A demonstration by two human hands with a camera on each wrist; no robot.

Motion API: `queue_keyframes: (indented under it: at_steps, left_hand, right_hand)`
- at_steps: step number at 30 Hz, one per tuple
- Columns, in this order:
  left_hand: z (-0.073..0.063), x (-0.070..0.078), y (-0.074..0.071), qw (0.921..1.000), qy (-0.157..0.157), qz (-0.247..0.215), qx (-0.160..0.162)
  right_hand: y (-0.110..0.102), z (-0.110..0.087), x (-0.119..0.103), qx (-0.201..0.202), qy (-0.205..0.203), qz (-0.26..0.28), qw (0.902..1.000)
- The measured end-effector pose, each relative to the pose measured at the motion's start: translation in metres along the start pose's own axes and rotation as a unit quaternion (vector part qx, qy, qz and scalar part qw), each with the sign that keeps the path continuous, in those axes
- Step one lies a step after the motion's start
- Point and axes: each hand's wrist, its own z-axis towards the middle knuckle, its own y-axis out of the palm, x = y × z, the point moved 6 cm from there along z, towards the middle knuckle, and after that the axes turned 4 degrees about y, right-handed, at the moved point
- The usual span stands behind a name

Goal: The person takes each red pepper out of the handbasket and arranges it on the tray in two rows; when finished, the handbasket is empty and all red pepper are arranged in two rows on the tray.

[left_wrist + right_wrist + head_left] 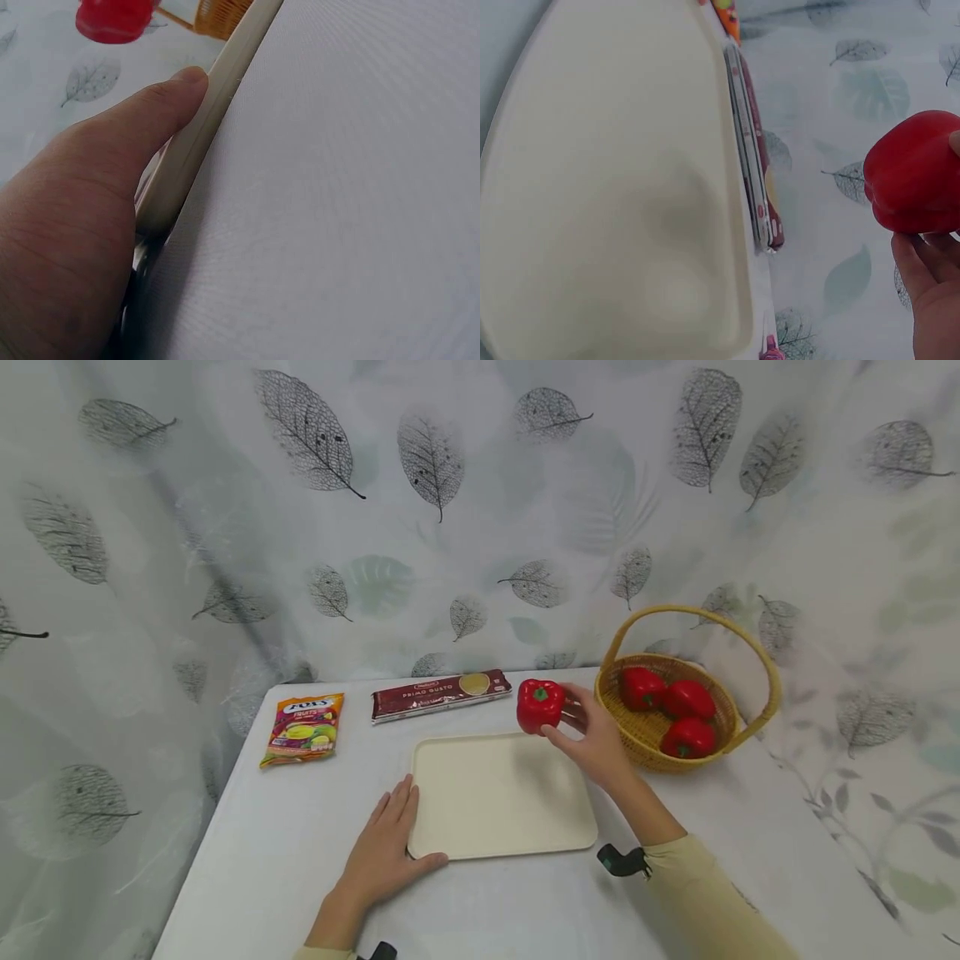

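Note:
My right hand (594,739) grips a red bell pepper (540,705) with a green stem, held above the far right edge of a cream tray (502,797). In the right wrist view the pepper (915,172) sits between thumb and fingers, and a soft shadow falls on the tray. At the tray's near left corner rests my left hand (384,852), fingers straight along the left side. Its thumb lies against the near rim, as the left wrist view shows. A yellow wicker basket (637,745) to the right holds several red peppers (688,700).
Behind the tray lies a long dark red biscuit pack (442,693). A colourful bag of fruit sweets (303,729) is at the back left of the white table (247,860). The basket's tall handle (772,681) arches up. A leaf-patterned curtain (480,527) hangs behind.

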Motion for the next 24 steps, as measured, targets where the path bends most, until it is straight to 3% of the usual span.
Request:
queue_keyframes:
  at_steps: [4, 15, 24]
  left_hand:
    - [0.0, 0.0, -0.003, 0.9999, 0.002, 0.003, 0.01]
    - [0.0, -0.003, 0.0, 0.9999, -0.01, 0.0, -0.008]
    - [0.0, -0.005, 0.005, 0.9996, -0.023, 0.01, -0.012]
  right_hand:
    - [0.017, 0.005, -0.004, -0.013, -0.01, 0.005, 0.9998]
    - [0.065, 0.008, -0.003, -0.049, 0.004, 0.066, 0.9966]
    - [0.091, 0.007, -0.002, -0.062, 0.022, 0.081, 0.9945]
